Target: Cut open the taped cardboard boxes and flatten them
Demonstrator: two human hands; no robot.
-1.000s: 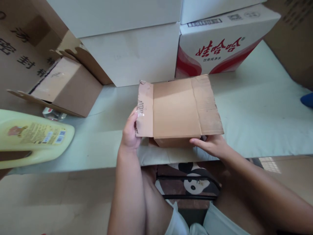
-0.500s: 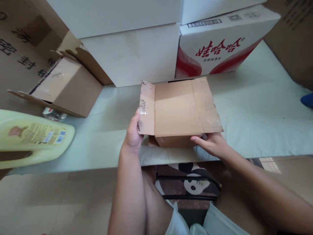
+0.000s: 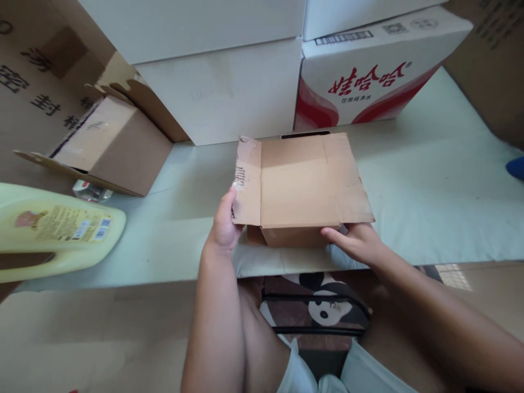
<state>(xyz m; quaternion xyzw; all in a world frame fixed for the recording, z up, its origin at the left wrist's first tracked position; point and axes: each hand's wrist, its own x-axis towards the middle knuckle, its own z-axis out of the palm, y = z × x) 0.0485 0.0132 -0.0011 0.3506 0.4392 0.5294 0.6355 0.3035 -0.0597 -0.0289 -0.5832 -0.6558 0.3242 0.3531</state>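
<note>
A brown cardboard box [image 3: 298,183] is between my two hands at the front of the cloth-covered table. Its flaps stick out to the left and right, and the left one has a torn edge with a strip of shiny tape. My left hand [image 3: 226,222] grips the left flap, thumb on top and fingers hidden beneath. At the lower right corner, my right hand [image 3: 358,240] holds the box under the right flap, its thumb along the front side and the other fingers out of sight.
White cartons [image 3: 221,93] and a red-and-white carton [image 3: 360,82] stand behind. To the left are a smaller open cardboard box [image 3: 129,147], a clear object [image 3: 92,190] and a yellow jug [image 3: 61,232]. A pale green cloth [image 3: 434,202] covers the table; a blue object [image 3: 516,168] sits far right.
Almost nothing differs. The box's far edge has dipped slightly, so more of a dark strip behind it shows; both hands keep their hold.
</note>
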